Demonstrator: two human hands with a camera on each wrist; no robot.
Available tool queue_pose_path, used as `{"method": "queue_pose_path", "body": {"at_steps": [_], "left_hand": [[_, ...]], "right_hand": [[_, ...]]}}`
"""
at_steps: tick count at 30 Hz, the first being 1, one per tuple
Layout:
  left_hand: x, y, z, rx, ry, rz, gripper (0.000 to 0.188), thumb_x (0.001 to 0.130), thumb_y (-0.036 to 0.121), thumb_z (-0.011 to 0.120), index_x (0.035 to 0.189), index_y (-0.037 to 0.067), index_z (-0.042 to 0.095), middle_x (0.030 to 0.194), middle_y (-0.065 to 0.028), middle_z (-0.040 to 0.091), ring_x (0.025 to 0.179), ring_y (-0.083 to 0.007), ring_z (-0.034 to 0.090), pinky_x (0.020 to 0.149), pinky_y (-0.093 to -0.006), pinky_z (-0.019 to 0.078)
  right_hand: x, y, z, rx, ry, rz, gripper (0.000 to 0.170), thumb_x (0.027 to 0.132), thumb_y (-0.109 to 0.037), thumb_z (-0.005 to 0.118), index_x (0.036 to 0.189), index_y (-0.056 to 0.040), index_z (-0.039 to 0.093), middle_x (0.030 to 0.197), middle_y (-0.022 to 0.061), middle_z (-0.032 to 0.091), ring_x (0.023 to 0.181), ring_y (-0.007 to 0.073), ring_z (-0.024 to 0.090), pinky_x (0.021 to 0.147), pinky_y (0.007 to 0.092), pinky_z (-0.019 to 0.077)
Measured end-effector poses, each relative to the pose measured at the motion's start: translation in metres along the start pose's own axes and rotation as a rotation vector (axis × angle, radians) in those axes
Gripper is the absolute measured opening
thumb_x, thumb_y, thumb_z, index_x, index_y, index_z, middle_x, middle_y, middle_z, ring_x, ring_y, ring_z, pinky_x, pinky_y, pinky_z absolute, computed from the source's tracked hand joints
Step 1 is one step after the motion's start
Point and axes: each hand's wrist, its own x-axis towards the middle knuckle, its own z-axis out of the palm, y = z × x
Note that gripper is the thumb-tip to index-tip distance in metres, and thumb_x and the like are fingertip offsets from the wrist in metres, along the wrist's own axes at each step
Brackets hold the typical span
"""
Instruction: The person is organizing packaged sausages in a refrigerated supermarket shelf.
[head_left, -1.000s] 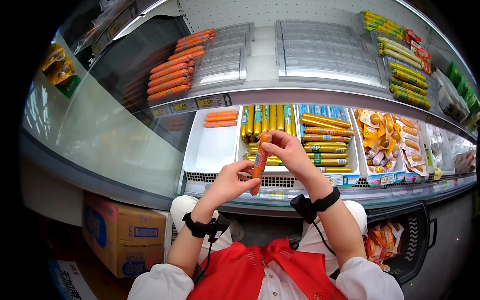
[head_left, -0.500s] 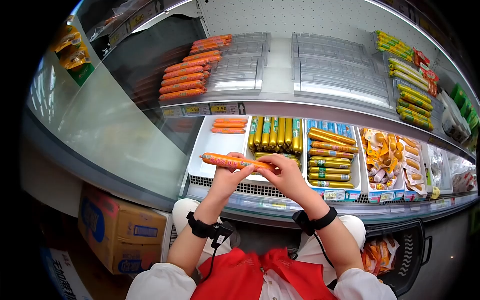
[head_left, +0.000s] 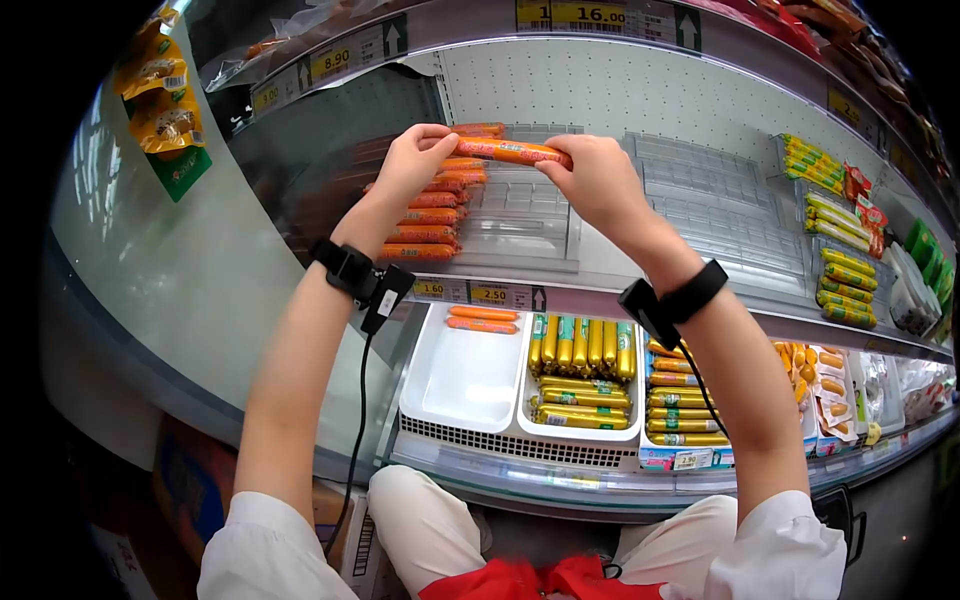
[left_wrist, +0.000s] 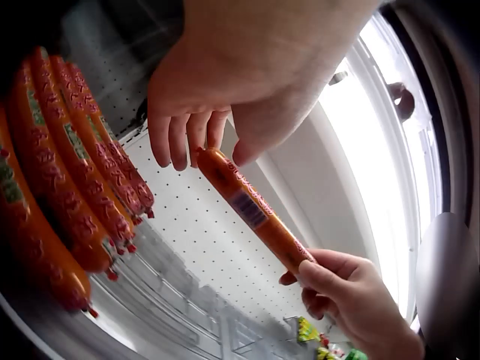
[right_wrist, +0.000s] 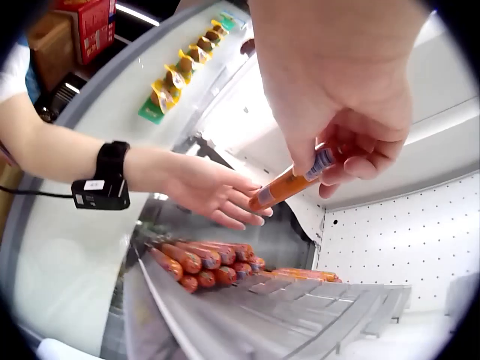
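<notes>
One orange-wrapped sausage is held up level over the upper shelf. My right hand pinches its right end between thumb and fingers. At the other end is my left hand, its fingers loosely extended beside the tip; in the right wrist view the left hand shows straight, spread fingers. Below and behind the left hand, a stack of similar orange sausages lies on the shelf's left side. These stacked sausages stand out large in the left wrist view.
Clear plastic racks cover the upper shelf, with yellow-green sausages at its right. Below are a white bin with a few orange sausages and another with gold-wrapped sausages. A glass side panel stands left; a price strip edges the shelf.
Both hands have risen from over the lower bins to the upper shelf with the sausage. It was turned from upright to level, and the left hand's grip around it has loosened. The view has tilted upward.
</notes>
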Motion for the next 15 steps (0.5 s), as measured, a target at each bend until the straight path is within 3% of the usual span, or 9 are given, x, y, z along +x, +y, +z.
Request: {"method": "queue_pose_path", "body": {"at_steps": [1, 2, 4, 6, 8, 10, 11, 12, 15], "left_hand": [[0.019, -0.008, -0.007, 0.0, -0.001, 0.01, 0.033, 0.084, 0.023, 0.058, 0.107, 0.0, 0.051, 0.097, -0.0113, 0.06, 0.092, -0.0158, 0.058, 0.073, -0.0284, 0.049], [0.038, -0.016, -0.014, 0.268, -0.101, 0.036, 0.036, 0.084, 0.024, 0.056, 0.11, 0.0, 0.05, 0.101, -0.014, 0.059, 0.096, -0.02, 0.057, 0.077, -0.0313, 0.0475], [0.061, -0.02, -0.022, 0.539, -0.193, 0.076, 0.039, 0.084, 0.025, 0.054, 0.113, 0.0, 0.049, 0.105, -0.0168, 0.058, 0.1, -0.0243, 0.055, 0.08, -0.0342, 0.046], [0.08, -0.019, -0.03, 1.015, -0.409, 0.075, 0.04, 0.085, 0.023, 0.05, 0.117, -0.001, 0.047, 0.114, -0.0189, 0.053, 0.106, -0.0305, 0.051, 0.087, -0.0366, 0.0411], [0.093, -0.02, -0.035, 1.089, -0.487, 0.112, 0.043, 0.086, 0.02, 0.047, 0.123, 0.0, 0.042, 0.119, -0.0203, 0.049, 0.108, -0.0332, 0.049, 0.09, -0.0378, 0.039], [0.102, -0.022, -0.035, 1.161, -0.714, 0.172, 0.046, 0.086, 0.019, 0.044, 0.128, 0.002, 0.035, 0.119, -0.02, 0.05, 0.109, -0.0324, 0.048, 0.091, -0.0371, 0.0376], [0.104, -0.02, -0.032, 1.232, -0.767, 0.126, 0.05, 0.087, 0.02, 0.042, 0.132, 0.004, 0.029, 0.121, -0.0197, 0.048, 0.111, -0.0312, 0.047, 0.093, -0.0372, 0.036], [0.107, -0.016, -0.028, 1.25, -0.84, -0.003, 0.052, 0.082, 0.021, 0.042, 0.132, 0.01, 0.032, 0.128, -0.015, 0.044, 0.115, -0.0311, 0.043, 0.094, -0.0379, 0.0357], [0.126, -0.047, -0.029, 1.288, -0.842, 0.088, 0.05, 0.082, 0.024, 0.042, 0.13, 0.012, 0.035, 0.122, -0.0127, 0.049, 0.111, -0.0294, 0.047, 0.091, -0.0382, 0.0373]], "right_hand": [[0.023, 0.005, 0.014, -0.079, -0.082, 0.103, 0.022, 0.077, -0.022, 0.061, 0.091, -0.0052, 0.064, 0.077, 0.0146, 0.062, 0.069, 0.0284, 0.059, 0.065, 0.0359, 0.0467], [0.044, 0.01, 0.028, -0.157, -0.163, 0.206, 0.023, 0.076, -0.024, 0.062, 0.09, -0.0066, 0.065, 0.078, 0.0146, 0.062, 0.072, 0.0296, 0.059, 0.066, 0.037, 0.0471], [0.075, 0.025, 0.064, -0.245, -0.211, 0.209, 0.023, 0.075, -0.025, 0.063, 0.09, -0.0072, 0.065, 0.079, 0.0143, 0.063, 0.073, 0.0293, 0.06, 0.067, 0.0372, 0.0475], [0.099, 0.035, 0.086, -0.334, -0.258, 0.204, 0.024, 0.074, -0.026, 0.064, 0.09, -0.0079, 0.066, 0.08, 0.014, 0.063, 0.075, 0.029, 0.06, 0.068, 0.0374, 0.0478], [0.115, 0.044, 0.105, -0.298, -0.426, 0.224, 0.027, 0.076, -0.022, 0.061, 0.093, -0.0024, 0.062, 0.097, 0.0153, 0.062, 0.089, 0.0308, 0.059, 0.076, 0.037, 0.0486], [0.125, 0.051, 0.123, -0.285, -0.468, 0.189, 0.025, 0.076, -0.021, 0.061, 0.093, -0.0036, 0.063, 0.092, 0.015, 0.062, 0.085, 0.0301, 0.06, 0.074, 0.0371, 0.048], [0.128, 0.054, 0.131, -0.274, -0.514, 0.157, 0.023, 0.076, -0.02, 0.061, 0.093, -0.0048, 0.064, 0.086, 0.0147, 0.063, 0.081, 0.0295, 0.06, 0.072, 0.0372, 0.0475], [0.13, 0.063, 0.142, -0.262, -0.563, 0.127, 0.021, 0.076, -0.019, 0.061, 0.093, -0.006, 0.064, 0.081, 0.0144, 0.063, 0.078, 0.0288, 0.06, 0.07, 0.0373, 0.0469], [0.135, 0.072, 0.165, -0.331, -0.554, -0.011, 0.02, 0.076, -0.011, 0.056, 0.094, -0.0045, 0.062, 0.083, 0.0157, 0.063, 0.079, 0.0315, 0.06, 0.07, 0.0387, 0.0469]]}}
